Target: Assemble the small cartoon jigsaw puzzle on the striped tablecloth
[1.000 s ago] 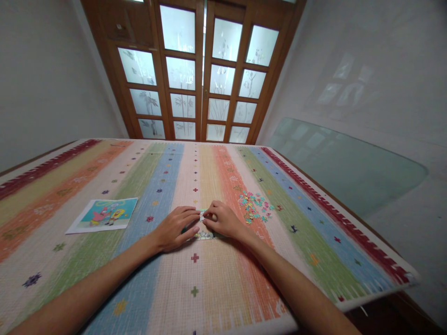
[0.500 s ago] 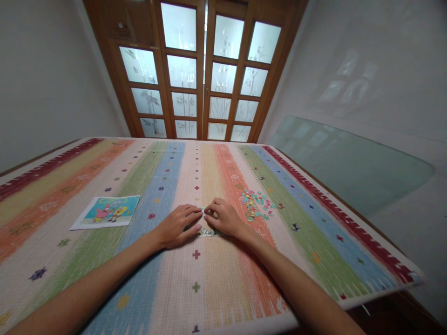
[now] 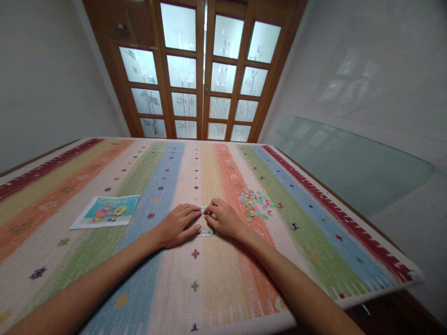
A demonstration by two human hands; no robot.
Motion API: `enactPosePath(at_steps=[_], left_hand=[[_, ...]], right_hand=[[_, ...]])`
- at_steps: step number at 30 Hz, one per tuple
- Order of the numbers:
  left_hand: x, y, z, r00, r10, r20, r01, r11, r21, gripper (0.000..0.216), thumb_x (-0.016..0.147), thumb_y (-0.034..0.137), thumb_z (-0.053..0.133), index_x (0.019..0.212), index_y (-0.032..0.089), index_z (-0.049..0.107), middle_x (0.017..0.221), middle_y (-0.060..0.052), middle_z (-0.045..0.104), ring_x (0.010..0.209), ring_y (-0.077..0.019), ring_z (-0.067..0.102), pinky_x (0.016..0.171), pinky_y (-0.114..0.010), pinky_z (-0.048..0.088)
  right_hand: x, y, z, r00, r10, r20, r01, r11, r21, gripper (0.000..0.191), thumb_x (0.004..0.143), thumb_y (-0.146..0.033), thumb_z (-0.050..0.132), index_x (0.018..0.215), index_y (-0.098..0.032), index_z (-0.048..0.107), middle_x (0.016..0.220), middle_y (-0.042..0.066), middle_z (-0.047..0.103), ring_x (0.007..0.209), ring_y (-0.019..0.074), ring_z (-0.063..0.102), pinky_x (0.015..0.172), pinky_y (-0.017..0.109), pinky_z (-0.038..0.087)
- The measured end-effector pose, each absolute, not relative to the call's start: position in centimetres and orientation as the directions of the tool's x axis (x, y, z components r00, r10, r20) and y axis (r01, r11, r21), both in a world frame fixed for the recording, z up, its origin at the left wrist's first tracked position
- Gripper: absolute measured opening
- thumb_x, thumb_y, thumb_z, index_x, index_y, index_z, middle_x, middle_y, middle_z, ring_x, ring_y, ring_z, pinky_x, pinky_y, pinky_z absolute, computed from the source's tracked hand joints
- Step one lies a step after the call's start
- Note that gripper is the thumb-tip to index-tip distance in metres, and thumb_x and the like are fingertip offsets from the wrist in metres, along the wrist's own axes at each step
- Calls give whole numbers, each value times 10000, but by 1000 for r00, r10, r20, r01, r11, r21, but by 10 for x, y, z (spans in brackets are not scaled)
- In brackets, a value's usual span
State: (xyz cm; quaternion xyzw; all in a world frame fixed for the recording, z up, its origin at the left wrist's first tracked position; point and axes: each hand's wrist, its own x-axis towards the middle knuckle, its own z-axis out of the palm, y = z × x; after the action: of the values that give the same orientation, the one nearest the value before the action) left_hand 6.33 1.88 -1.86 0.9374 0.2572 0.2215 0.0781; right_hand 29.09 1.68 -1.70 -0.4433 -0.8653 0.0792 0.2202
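Note:
Over the middle of the table, my left hand lies with fingers stretched to the right and the thumb apart, its fingertips at a partly joined jigsaw puzzle. My right hand bends in from the other side, thumb and fingers pinched together over the puzzle's upper part. Whatever is in that pinch is too small and hidden to make out. Both hands cover much of the puzzle; its lower edge shows between them. To the right lies a loose heap of colourful jigsaw pieces.
On the left lies a printed cartoon picture. A striped, patterned tablecloth covers the table, whose right edge slants away toward the wall. Wooden doors with frosted panes stand beyond the far edge.
Both hands stay at the puzzle with only tiny finger shifts. The picture and the heap of pieces have not moved.

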Motion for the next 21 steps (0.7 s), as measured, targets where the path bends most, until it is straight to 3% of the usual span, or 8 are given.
enactPosePath(at_steps=[6,11,21], left_hand=[[63,19,-16,758,528,382,440,-847,298,377,1061,425,418,1296,168,563,1274,-140,655,1176,-278,597,1018,-461,465],[64,18,-16,772,512,376,435,-858,274,346,1057,402,429,1254,182,609,1261,-126,659,1159,-273,596,1015,-455,461],[64,19,-15,772,504,387,428,-862,270,345,1057,401,440,1276,196,610,1251,-114,663,1152,-270,594,1009,-449,462]], right_hand=[[292,19,-20,-500,795,344,709,603,-364,201,884,-143,668,1085,-140,688,980,80,656,951,214,588,864,329,466],[292,18,-22,-515,793,326,712,608,-352,108,915,-147,633,979,-161,718,953,76,641,944,207,586,862,323,459],[310,19,-12,-479,799,363,714,595,-368,151,908,-180,627,1013,-158,734,970,80,653,928,204,596,835,317,463]])
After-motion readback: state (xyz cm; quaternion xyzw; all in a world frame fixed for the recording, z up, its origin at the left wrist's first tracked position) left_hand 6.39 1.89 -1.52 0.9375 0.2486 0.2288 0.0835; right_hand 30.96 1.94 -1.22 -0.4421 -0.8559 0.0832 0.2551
